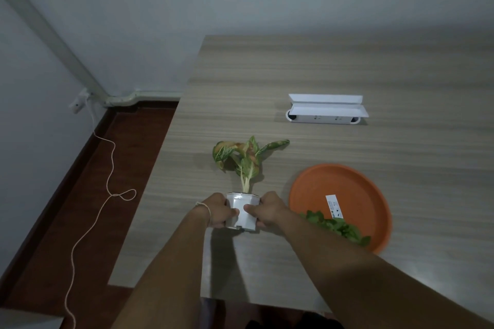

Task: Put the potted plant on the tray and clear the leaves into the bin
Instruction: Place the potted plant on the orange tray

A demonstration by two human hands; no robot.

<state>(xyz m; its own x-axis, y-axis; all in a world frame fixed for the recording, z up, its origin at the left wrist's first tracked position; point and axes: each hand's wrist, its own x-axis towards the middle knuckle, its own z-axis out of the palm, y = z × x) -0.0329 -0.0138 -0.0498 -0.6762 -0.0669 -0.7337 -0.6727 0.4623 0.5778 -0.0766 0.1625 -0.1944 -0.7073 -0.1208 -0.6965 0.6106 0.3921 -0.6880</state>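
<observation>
A small white pot [242, 209] with a green and pink leafy plant [244, 157] is gripped from both sides, lifted a little off the table with its shadow beneath. My left hand [217, 209] wraps its left side and my right hand [267, 209] its right side. To the right lies a round orange tray [347, 189] with a white label on it. A pile of loose green leaves [336, 227] rests on the tray's near edge, partly hidden by my right forearm. No bin is in view.
The wooden table [320, 75] reaches to the wall at the back. A white power socket box [326, 112] with its lid open sits in the table behind the tray. Left of the table, a thin cord [107, 184] trails across the dark floor.
</observation>
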